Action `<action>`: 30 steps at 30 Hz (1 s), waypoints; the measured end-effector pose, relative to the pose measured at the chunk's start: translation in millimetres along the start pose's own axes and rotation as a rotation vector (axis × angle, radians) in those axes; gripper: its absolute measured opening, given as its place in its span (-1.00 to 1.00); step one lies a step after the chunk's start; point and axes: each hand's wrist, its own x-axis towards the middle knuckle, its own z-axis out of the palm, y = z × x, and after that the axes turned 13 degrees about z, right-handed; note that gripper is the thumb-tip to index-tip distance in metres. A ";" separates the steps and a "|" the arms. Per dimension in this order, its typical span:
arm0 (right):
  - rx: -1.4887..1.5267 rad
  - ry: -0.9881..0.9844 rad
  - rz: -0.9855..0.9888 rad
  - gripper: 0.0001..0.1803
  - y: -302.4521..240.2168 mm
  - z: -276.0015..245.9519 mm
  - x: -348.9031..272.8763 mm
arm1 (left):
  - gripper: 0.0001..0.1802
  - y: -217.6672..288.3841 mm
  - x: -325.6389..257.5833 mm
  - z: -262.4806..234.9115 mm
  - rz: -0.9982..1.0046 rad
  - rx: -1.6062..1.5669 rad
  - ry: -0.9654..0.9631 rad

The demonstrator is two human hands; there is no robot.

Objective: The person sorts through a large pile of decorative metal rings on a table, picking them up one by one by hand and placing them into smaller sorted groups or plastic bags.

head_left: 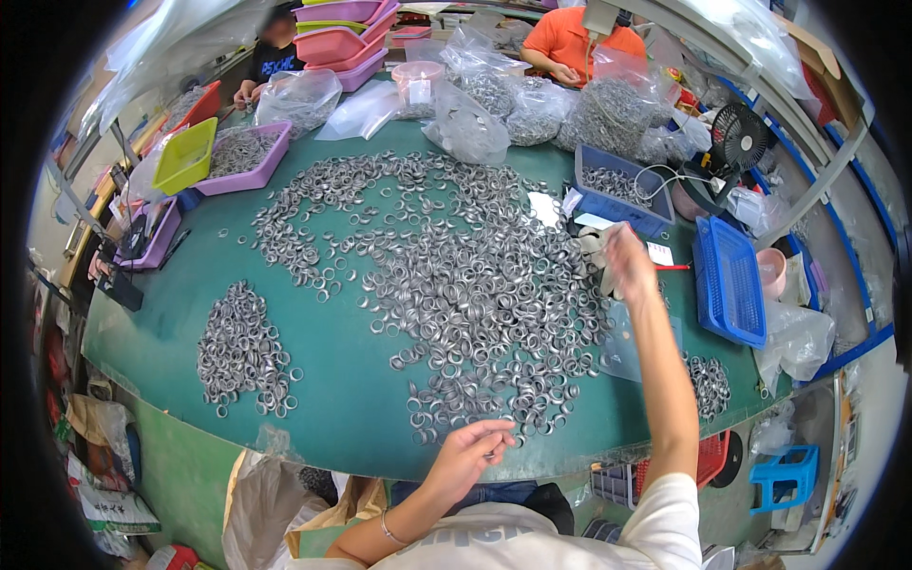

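A wide heap of small grey metal rings (475,285) covers the middle of the green table (332,380). My left hand (467,458) hovers at the heap's near edge, its fingers curled together. A small grey spot shows between them, too tiny to name. Stretched out to the right, my right hand (629,261) is smeared by motion, so its fingers cannot be read. It is at the heap's right edge, beside a crumpled beige cloth (596,249) and a white card (659,254). A smaller pile of rings (242,351) lies on the left.
Beyond my right hand stand a blue-grey bin (622,217) of rings, a blue basket (727,280) and a black fan (738,138). Filled plastic bags (608,114) line the far edge. A purple tray (249,161) is at back left. Two people (584,43) sit across.
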 end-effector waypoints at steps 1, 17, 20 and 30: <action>0.273 0.131 -0.018 -0.84 -14.5 19.5 27.7 | -0.73 1.4 -0.5 -5.1 0.012 -0.001 0.026; -0.833 0.159 0.022 -0.68 2.4 23.5 -93.7 | -0.75 2.5 -3.3 -9.6 0.058 0.016 0.044; -1.109 -0.151 0.018 -0.71 35.8 52.9 -175.8 | -0.75 1.9 -10.3 -12.8 0.056 0.022 0.085; -1.662 0.063 -0.565 -0.59 126.7 80.8 -257.9 | -0.75 -4.8 -19.1 -2.9 0.026 0.045 0.078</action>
